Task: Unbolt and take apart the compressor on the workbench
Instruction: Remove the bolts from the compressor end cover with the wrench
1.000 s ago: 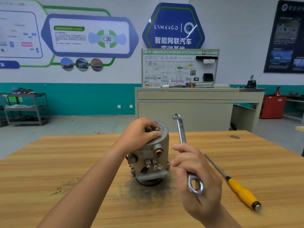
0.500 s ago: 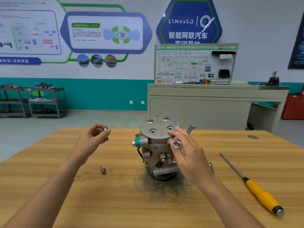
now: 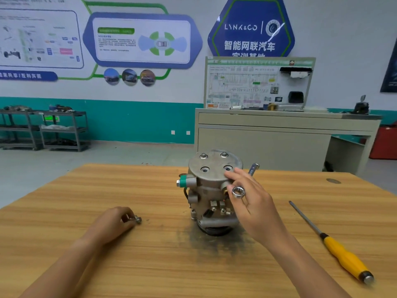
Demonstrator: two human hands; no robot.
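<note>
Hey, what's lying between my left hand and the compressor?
Head view: a small bolt at the left hand fingertips, then bare workbench with a dark smudge up to the compressor.

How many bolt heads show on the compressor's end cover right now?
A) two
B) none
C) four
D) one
A: on the compressor, the end cover shows bolt heads only in its two far holes. The two near holes are empty.
</note>
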